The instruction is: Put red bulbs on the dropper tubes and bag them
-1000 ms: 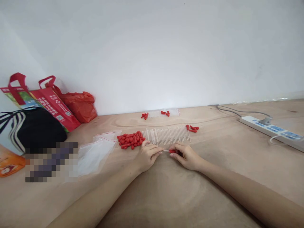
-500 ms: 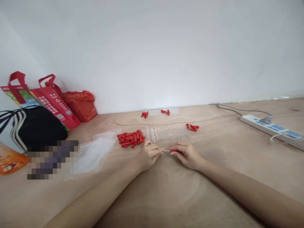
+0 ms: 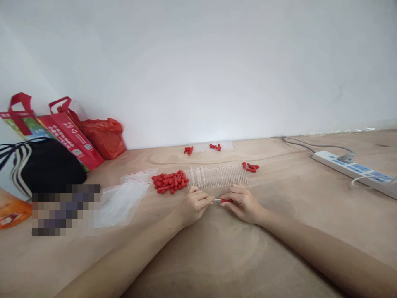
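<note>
My left hand [image 3: 194, 206] pinches one end of a thin clear tube [image 3: 217, 200] low over the table. At the tube's other end, my right hand [image 3: 243, 203] grips a small red rubber bulb [image 3: 227, 200]. The bulb and tube meet end to end; the exact joint is too small to tell. Just beyond the hands lies a row of clear thin tubes [image 3: 217, 176]. A pile of red bulbs [image 3: 170, 181] is left of the row, and a few red bulbs [image 3: 252, 167] lie at its right end.
Clear zip bags [image 3: 127, 198] lie on the left. Shopping bags [image 3: 72, 138], a red plastic bag [image 3: 107, 136] and a black bag [image 3: 52, 165] stand farther left. Another clear bag with red bulbs [image 3: 216, 147] is near the wall. A white power strip [image 3: 353, 167] lies right.
The view has shifted slightly. Both hands keep their hold on the tube and bulb, with the right fingers a little changed in pose.
</note>
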{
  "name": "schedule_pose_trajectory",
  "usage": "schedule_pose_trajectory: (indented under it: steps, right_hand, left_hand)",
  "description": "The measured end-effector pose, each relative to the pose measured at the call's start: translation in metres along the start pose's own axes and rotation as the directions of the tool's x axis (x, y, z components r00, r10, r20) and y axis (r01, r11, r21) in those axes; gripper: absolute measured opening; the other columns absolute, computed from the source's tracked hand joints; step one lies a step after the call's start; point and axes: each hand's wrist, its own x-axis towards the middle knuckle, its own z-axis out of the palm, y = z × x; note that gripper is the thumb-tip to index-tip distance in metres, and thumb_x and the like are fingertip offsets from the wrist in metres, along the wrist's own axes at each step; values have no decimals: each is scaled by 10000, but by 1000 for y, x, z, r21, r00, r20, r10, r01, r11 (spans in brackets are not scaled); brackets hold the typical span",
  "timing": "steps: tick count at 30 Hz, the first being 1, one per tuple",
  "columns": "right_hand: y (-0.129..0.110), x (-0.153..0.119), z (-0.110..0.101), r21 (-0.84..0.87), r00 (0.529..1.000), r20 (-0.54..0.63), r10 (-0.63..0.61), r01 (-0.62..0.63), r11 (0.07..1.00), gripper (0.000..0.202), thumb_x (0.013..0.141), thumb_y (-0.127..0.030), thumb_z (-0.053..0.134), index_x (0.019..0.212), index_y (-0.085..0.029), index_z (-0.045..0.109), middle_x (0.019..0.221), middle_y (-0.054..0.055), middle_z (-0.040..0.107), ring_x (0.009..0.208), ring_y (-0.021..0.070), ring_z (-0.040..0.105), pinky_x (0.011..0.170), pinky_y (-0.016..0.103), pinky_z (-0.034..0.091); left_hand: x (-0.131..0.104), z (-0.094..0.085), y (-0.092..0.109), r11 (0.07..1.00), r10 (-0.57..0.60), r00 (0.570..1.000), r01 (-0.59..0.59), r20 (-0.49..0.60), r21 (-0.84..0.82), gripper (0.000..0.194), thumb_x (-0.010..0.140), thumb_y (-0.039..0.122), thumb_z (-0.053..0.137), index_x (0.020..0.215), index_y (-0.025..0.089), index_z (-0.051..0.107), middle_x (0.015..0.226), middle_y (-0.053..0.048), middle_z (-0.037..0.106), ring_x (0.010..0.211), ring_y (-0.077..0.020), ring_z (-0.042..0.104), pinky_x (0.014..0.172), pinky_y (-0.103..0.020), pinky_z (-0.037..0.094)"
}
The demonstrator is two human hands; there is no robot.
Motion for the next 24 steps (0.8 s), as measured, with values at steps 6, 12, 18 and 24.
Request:
schedule_pose_trajectory:
  steps: [6, 12, 18, 24]
  right_hand:
    - [-1, 1, 1, 44, 1000, 16, 13, -14, 999, 146, 827, -257, 467, 854, -179, 588, 721, 49, 581, 689, 158, 493, 644, 302, 371]
    - [-2, 3, 2, 56, 998, 56, -6, 3, 998, 152, 832, -266, 458, 853, -178, 580, 716, 51, 574, 689, 163, 494, 650, 303, 382]
    - [-4, 2, 3, 48, 998, 58, 9, -12, 999, 157, 830, -270, 463, 849, -177, 587, 730, 56, 586, 699, 165, 514, 657, 309, 388]
    - [-2, 8, 5, 363, 966, 17, 259, -247, 898, 159, 792, -328, 519, 835, -186, 579, 749, 38, 612, 701, 147, 547, 664, 303, 427]
  left_hand:
    - [2, 2, 4, 1000, 9, 999, -8, -32, 17, 225, 883, 158, 367, 943, 164, 584, 697, -23, 657, 606, -113, 552, 645, -285, 312]
    - [3, 3, 6, 1000, 9, 999, -9, -44, 16, 213, 880, 169, 383, 925, 171, 591, 704, -21, 662, 613, -118, 557, 650, -290, 311]
    - [4, 5, 7, 1000, 16, 997, -16, -70, 0, 208, 879, 170, 392, 893, 157, 600, 665, -16, 661, 593, -116, 562, 635, -285, 312]
    - [7, 6, 8, 984, -147, 982, 133, -118, -116, 223, 883, 224, 403, 896, 174, 620, 736, -20, 688, 621, -118, 602, 655, -285, 350]
